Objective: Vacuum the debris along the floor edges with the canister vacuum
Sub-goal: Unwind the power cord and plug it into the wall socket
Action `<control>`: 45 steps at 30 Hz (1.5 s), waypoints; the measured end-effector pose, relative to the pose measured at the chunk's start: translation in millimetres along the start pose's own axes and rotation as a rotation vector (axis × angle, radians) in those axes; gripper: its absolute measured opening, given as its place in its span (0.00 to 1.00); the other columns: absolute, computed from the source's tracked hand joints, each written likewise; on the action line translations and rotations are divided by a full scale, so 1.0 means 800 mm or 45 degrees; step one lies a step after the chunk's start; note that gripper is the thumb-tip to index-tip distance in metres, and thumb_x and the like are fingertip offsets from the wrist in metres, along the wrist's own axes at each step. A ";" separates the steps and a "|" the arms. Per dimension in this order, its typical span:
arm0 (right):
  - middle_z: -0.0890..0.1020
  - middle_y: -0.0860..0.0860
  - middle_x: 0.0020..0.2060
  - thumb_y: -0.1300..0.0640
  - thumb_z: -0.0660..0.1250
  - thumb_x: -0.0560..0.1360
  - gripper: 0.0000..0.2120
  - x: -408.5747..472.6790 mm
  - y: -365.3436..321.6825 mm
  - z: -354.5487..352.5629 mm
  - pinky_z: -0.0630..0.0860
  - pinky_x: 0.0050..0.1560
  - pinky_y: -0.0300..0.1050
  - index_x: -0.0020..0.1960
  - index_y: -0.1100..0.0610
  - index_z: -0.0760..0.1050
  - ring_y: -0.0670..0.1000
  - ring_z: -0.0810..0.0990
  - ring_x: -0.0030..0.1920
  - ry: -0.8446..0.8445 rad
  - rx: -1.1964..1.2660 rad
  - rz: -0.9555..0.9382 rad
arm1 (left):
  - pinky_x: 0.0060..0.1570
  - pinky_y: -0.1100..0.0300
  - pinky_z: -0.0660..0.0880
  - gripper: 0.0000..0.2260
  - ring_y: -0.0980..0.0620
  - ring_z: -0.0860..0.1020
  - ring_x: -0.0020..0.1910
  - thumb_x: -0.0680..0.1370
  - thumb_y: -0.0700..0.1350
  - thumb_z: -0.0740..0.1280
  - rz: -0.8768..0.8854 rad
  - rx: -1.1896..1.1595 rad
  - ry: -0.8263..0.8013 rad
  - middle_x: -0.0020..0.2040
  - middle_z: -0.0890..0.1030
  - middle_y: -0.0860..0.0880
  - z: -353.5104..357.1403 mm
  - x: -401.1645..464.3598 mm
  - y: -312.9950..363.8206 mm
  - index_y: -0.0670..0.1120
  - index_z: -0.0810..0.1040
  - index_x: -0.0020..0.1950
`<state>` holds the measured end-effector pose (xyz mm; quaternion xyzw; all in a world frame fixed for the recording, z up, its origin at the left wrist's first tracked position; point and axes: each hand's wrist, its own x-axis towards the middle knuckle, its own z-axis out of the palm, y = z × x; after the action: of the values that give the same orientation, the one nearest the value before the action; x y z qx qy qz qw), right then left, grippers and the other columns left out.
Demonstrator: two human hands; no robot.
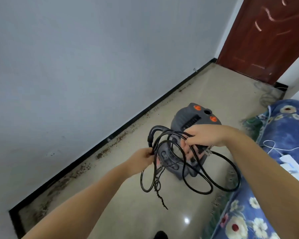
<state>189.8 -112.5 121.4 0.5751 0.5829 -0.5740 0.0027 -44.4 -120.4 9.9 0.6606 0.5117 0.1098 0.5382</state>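
A grey canister vacuum [195, 118] with orange buttons stands on the beige floor in the middle of the view. Above and in front of it hangs a tangle of black power cord [188, 176] in several loops. My left hand [142, 156] pinches the cord's left loops. My right hand [205, 137] grips the cord bundle near its plug [206, 151], whose metal pins stick out below the hand. Brown debris [110, 145] lies scattered along the black skirting board [128, 120] at the foot of the grey wall.
A bed with a blue flowered cover [283, 135] fills the right side, with a white cable and packet on it. A dark red door [269, 37] stands at the back right. More debris lies along the bed's edge [219, 199]. The floor is glossy.
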 end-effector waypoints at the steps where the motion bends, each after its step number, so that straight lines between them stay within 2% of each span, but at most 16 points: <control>1: 0.85 0.59 0.42 0.65 0.55 0.79 0.09 0.002 -0.011 0.007 0.81 0.38 0.46 0.50 0.63 0.74 0.58 0.86 0.45 -0.035 -0.055 0.037 | 0.59 0.47 0.74 0.08 0.42 0.79 0.54 0.80 0.40 0.59 -0.025 0.042 0.017 0.52 0.82 0.39 -0.007 -0.007 -0.007 0.42 0.79 0.50; 4: 0.85 0.58 0.38 0.62 0.57 0.79 0.07 0.007 -0.039 0.029 0.81 0.36 0.45 0.52 0.64 0.73 0.58 0.86 0.42 -0.127 -0.209 0.126 | 0.55 0.49 0.76 0.10 0.44 0.80 0.51 0.80 0.40 0.57 -0.050 0.267 0.076 0.50 0.83 0.44 -0.023 -0.031 -0.038 0.43 0.78 0.54; 6: 0.85 0.57 0.36 0.61 0.59 0.79 0.08 0.015 -0.055 0.048 0.79 0.32 0.44 0.52 0.65 0.73 0.58 0.86 0.39 -0.131 -0.274 0.148 | 0.46 0.59 0.79 0.11 0.50 0.82 0.45 0.80 0.40 0.56 -0.055 0.304 0.086 0.46 0.83 0.48 -0.034 -0.049 -0.060 0.47 0.77 0.54; 10: 0.85 0.61 0.38 0.62 0.55 0.81 0.13 0.021 -0.065 0.084 0.78 0.31 0.42 0.45 0.69 0.74 0.57 0.85 0.37 -0.139 -0.283 0.259 | 0.25 0.64 0.68 0.11 0.52 0.73 0.25 0.80 0.40 0.57 -0.239 -0.097 0.147 0.27 0.76 0.50 -0.054 -0.075 -0.083 0.48 0.78 0.47; 12: 0.84 0.66 0.41 0.63 0.55 0.81 0.14 0.016 -0.061 0.100 0.79 0.32 0.44 0.50 0.73 0.74 0.59 0.84 0.37 -0.188 -0.237 0.336 | 0.27 0.65 0.64 0.11 0.55 0.68 0.25 0.81 0.41 0.59 -0.182 -0.161 0.103 0.27 0.73 0.53 -0.067 -0.089 -0.087 0.48 0.81 0.46; 16: 0.84 0.66 0.40 0.65 0.56 0.81 0.07 -0.004 -0.058 0.116 0.76 0.25 0.40 0.46 0.67 0.70 0.53 0.82 0.28 -0.068 -0.160 0.372 | 0.33 0.64 0.67 0.10 0.60 0.69 0.27 0.81 0.48 0.62 0.045 0.334 -0.016 0.28 0.72 0.56 -0.087 -0.113 -0.080 0.48 0.82 0.52; 18: 0.84 0.60 0.33 0.65 0.56 0.81 0.04 -0.013 -0.057 0.113 0.76 0.25 0.41 0.54 0.62 0.68 0.54 0.82 0.28 0.092 -0.029 0.227 | 0.47 0.61 0.73 0.10 0.57 0.77 0.41 0.81 0.48 0.62 0.025 0.534 -0.135 0.40 0.80 0.53 -0.089 -0.120 -0.078 0.49 0.82 0.57; 20: 0.81 0.58 0.30 0.67 0.55 0.81 0.16 -0.024 -0.059 0.106 0.75 0.26 0.44 0.62 0.49 0.65 0.56 0.81 0.29 0.191 0.210 0.062 | 0.58 0.56 0.73 0.11 0.51 0.77 0.54 0.80 0.50 0.63 -0.016 0.670 -0.184 0.54 0.82 0.50 -0.084 -0.125 -0.080 0.50 0.81 0.59; 25: 0.81 0.57 0.29 0.66 0.56 0.81 0.10 -0.023 -0.062 0.108 0.81 0.31 0.47 0.57 0.67 0.74 0.58 0.85 0.35 0.532 0.951 -0.080 | 0.58 0.57 0.72 0.12 0.53 0.77 0.56 0.80 0.51 0.62 0.038 0.695 -0.151 0.58 0.81 0.53 -0.067 -0.133 -0.084 0.52 0.80 0.61; 27: 0.84 0.60 0.32 0.63 0.57 0.82 0.09 -0.023 -0.063 0.108 0.81 0.31 0.48 0.54 0.67 0.74 0.60 0.86 0.39 0.515 1.117 -0.036 | 0.53 0.61 0.71 0.12 0.54 0.77 0.52 0.80 0.52 0.62 0.005 0.578 -0.123 0.54 0.82 0.55 -0.064 -0.134 -0.087 0.51 0.80 0.60; 30: 0.85 0.64 0.46 0.58 0.54 0.82 0.14 -0.028 -0.062 0.101 0.83 0.36 0.51 0.56 0.65 0.74 0.61 0.85 0.46 0.324 0.830 0.037 | 0.41 0.64 0.70 0.13 0.56 0.77 0.41 0.82 0.49 0.57 -0.140 0.380 0.066 0.40 0.79 0.56 -0.067 -0.139 -0.099 0.47 0.79 0.59; 33: 0.84 0.60 0.51 0.60 0.51 0.83 0.15 -0.035 -0.070 0.092 0.82 0.39 0.48 0.60 0.64 0.73 0.57 0.84 0.53 0.074 0.579 -0.118 | 0.62 0.56 0.70 0.18 0.47 0.74 0.64 0.84 0.47 0.53 -0.317 0.531 0.078 0.62 0.78 0.49 -0.065 -0.137 -0.107 0.45 0.70 0.71; 36: 0.85 0.54 0.51 0.62 0.58 0.82 0.10 -0.046 -0.092 0.092 0.81 0.41 0.42 0.60 0.60 0.74 0.53 0.84 0.54 -0.038 0.268 -0.326 | 0.71 0.53 0.62 0.22 0.48 0.65 0.72 0.82 0.42 0.56 -0.254 0.533 0.051 0.74 0.67 0.48 -0.042 -0.127 -0.086 0.49 0.61 0.76; 40: 0.87 0.52 0.41 0.56 0.65 0.78 0.05 -0.064 -0.124 0.095 0.76 0.31 0.34 0.53 0.52 0.77 0.49 0.85 0.39 -0.024 -0.123 -0.464 | 0.68 0.62 0.55 0.29 0.52 0.58 0.75 0.77 0.37 0.59 -0.046 0.353 -0.012 0.77 0.60 0.51 -0.007 -0.114 -0.036 0.53 0.57 0.77; 42: 0.83 0.47 0.29 0.51 0.68 0.76 0.06 -0.073 -0.137 0.092 0.68 0.27 0.30 0.40 0.47 0.80 0.44 0.78 0.28 0.090 -0.383 -0.540 | 0.65 0.65 0.53 0.33 0.55 0.56 0.75 0.77 0.41 0.64 0.041 0.196 -0.071 0.78 0.56 0.54 0.004 -0.110 -0.018 0.56 0.53 0.78; 45: 0.70 0.44 0.22 0.44 0.71 0.72 0.13 -0.076 -0.151 0.089 0.60 0.27 0.32 0.29 0.43 0.80 0.41 0.65 0.25 0.280 -0.565 -0.700 | 0.67 0.64 0.54 0.31 0.57 0.57 0.74 0.77 0.50 0.67 0.110 -0.070 -0.065 0.76 0.60 0.56 0.012 -0.106 0.002 0.58 0.57 0.76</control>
<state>82.4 -162.7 217.7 0.4405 0.8228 -0.3478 -0.0896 -75.3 -193.6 41.6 0.6697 0.4655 0.1301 0.5638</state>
